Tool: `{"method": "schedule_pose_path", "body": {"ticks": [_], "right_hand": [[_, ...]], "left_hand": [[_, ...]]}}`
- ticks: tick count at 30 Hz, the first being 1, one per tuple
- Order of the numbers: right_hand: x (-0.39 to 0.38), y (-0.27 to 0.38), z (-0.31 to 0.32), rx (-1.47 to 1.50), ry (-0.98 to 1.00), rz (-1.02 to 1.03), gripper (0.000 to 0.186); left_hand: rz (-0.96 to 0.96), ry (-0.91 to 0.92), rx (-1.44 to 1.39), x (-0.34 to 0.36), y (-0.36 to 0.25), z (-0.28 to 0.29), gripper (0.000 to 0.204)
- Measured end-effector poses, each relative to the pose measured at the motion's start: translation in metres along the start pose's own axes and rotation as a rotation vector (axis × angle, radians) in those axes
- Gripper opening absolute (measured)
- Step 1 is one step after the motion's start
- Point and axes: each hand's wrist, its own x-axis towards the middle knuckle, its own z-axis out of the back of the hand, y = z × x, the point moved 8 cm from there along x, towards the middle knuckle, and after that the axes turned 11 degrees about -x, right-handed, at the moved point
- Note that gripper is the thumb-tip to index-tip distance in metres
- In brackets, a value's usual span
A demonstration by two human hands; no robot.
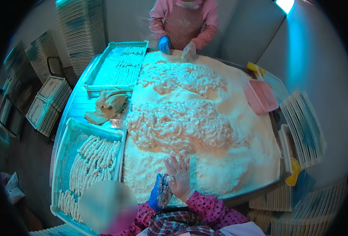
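Observation:
My left hand (159,192), in a blue glove caked with crumbs, is held on edge with fingers extended at the front of the table. Against it is my right hand (178,177), in a clear glove, its fingers spread. Just beyond them, heaps of crumb-coated strips (181,124) lie on a thick bed of pale crumbs (225,175). To the left, a mesh tray (64,149) holds rows of coated strips (93,157); a blurred round patch hides part of it.
A co-worker's gloved hands (176,48) are at the far side. A second tray (97,67) and a crumpled cloth (109,104) lie left. A pink basket (260,96) stands right. Stacked trays (48,104) are left, with more (301,129) at right.

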Motion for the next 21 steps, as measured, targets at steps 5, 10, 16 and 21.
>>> {"method": "schedule_pose_path", "body": {"ticks": [5, 10, 16, 21], "right_hand": [[0.029, 0.017, -0.032, 0.499, 0.193, 0.018, 0.067], [0.079, -0.106, 0.004, -0.142, -0.161, -0.255, 0.054], [0.094, -0.136, -0.01, -0.487, -0.097, -0.226, 0.047], [0.103, -0.14, -0.014, -0.496, -0.053, -0.328, 0.033]], "left_hand": [[-0.339, -0.13, -0.072, 0.03, -0.021, 0.024, 0.059], [-0.01, -0.302, -0.215, 0.067, -0.137, 0.101, 0.039], [-0.821, -0.442, 0.864, 0.127, -0.399, 0.204, 0.044], [-0.123, -0.459, 0.898, 0.147, -0.433, 0.315, 0.052]]}}
